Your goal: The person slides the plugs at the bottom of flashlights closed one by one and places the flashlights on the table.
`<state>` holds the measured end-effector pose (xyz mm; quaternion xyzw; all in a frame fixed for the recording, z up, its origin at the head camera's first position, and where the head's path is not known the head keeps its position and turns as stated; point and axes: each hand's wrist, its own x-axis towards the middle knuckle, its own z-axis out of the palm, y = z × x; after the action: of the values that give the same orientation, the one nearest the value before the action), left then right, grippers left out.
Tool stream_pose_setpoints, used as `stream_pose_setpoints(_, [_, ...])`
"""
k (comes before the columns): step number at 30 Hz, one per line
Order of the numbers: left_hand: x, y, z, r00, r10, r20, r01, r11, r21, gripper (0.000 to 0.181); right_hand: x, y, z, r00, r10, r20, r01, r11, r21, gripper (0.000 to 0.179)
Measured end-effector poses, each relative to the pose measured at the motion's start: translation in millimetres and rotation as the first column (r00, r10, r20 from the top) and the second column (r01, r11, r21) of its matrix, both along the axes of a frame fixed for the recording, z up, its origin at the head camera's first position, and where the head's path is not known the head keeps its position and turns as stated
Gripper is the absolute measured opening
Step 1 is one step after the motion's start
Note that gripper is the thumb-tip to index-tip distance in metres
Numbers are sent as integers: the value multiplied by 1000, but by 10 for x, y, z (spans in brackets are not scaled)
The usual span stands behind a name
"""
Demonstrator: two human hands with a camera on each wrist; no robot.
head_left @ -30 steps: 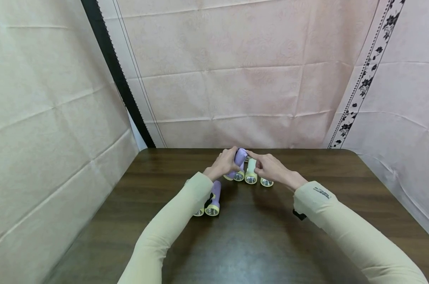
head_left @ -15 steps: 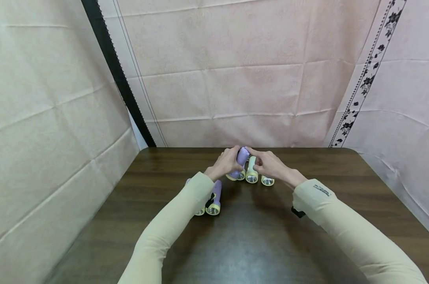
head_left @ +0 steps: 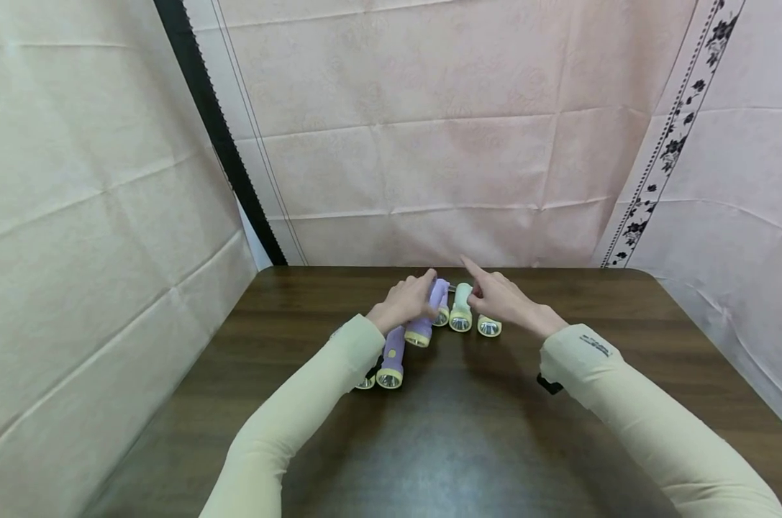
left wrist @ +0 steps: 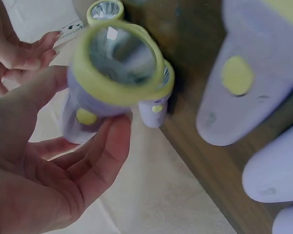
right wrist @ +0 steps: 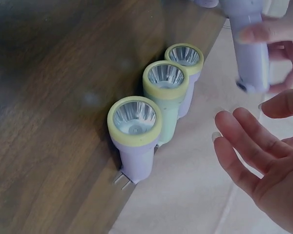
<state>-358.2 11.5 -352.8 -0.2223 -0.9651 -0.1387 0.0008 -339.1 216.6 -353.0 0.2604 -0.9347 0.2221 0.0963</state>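
Observation:
My left hand (head_left: pixel 403 303) grips a purple flashlight (head_left: pixel 419 334) with a yellow rim, thumb on one side and fingers on the other. In the left wrist view its lens end and yellow button (left wrist: pixel 86 116) face the camera. To the right, my right hand (head_left: pixel 503 298) holds nothing; its index finger points forward, apart from the held flashlight. Close by that hand stand a mint flashlight (right wrist: pixel 171 114) between a purple flashlight (right wrist: pixel 136 161) with two metal prongs (right wrist: pixel 122 180) out at its tail and another purple flashlight (right wrist: pixel 188 100).
Nearer on the brown wooden table (head_left: pixel 468 432), a purple flashlight (head_left: pixel 392 360) lies beside others partly hidden by the left sleeve. The table's far edge meets a pale cloth backdrop (head_left: pixel 429 180); more cloth hangs on both sides.
My left hand has drawn the purple flashlight nearer and slightly left. The right fingers, earlier at that flashlight's rear end, have come away from it, and the index finger has straightened.

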Motion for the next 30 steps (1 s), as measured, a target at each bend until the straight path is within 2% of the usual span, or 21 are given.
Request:
stream_pose_setpoints(6, [107,-20,-149,999,45,19,-43,997,-71,62,-1,26,-24,1000,-19,8,18,1000,25,75])
stream_pose_setpoints(10, [150,-9,-232,998,54,30,-50,993,-103,52,3,29,-24,1000,-18,16,18,999,38,70])
stream_pose_setpoints(17, [227,25,-309,997,63,32,-57,983,-174,40,1,24,-17,999,-14,51,13,1000,16,65])
stream_pose_setpoints(23, [238,46,-424,998,52,33,-43,975,-219,39,-6,34,-41,996,-33,81,31,999,25,61])
stream_pose_setpoints(30, [291,51,-461,998,59,-1,-57,963,-265,46,21,15,-37,995,-31,97,29,999,22,59])
